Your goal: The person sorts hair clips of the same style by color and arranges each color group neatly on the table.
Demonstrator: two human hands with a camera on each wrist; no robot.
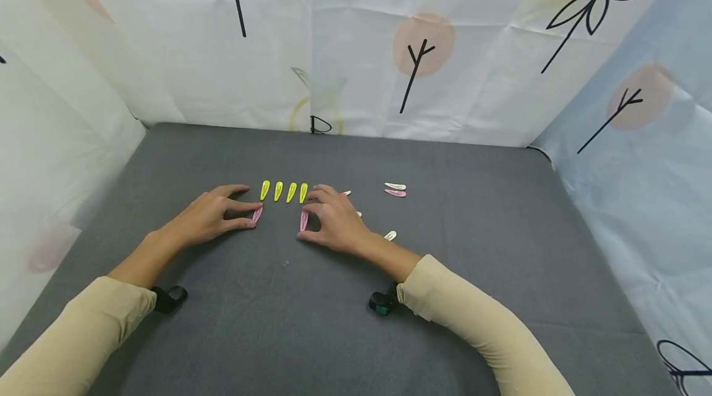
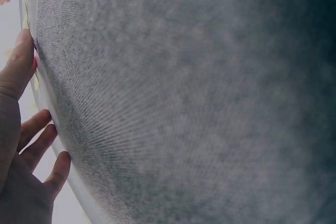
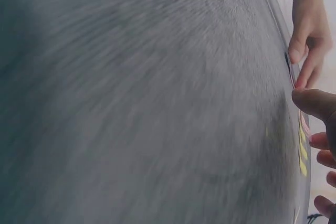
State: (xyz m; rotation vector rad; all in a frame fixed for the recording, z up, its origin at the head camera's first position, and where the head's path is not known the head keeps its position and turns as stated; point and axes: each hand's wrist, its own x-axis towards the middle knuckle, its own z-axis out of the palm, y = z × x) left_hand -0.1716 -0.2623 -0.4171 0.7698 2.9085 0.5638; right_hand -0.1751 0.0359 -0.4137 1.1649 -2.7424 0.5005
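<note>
In the head view my left hand (image 1: pixel 214 214) pinches a pink snap hair clip (image 1: pixel 258 214) by its ends, thumb at the near end and index finger at the far end. To the right, my right hand (image 1: pixel 336 220) holds a second pink hair clip (image 1: pixel 303 220) between thumb and fingers, close to the tabletop. Just beyond both hands, several yellow hair clips (image 1: pixel 279 191) stand side by side in a row. The wrist views catch the fingers only at their edges; there my left thumb (image 2: pixel 20 59) and right thumb (image 3: pixel 315 102) show, with the clips mostly hidden.
Right of my right hand lie a white clip (image 1: pixel 395 186) and a pink clip (image 1: pixel 395 193), close together. Another white clip (image 1: pixel 390 236) sits by my right forearm, partly covered. Pale clip ends peek out behind the right hand. Patterned cloth walls (image 1: pixel 356 75) surround the grey table (image 1: pixel 278 322).
</note>
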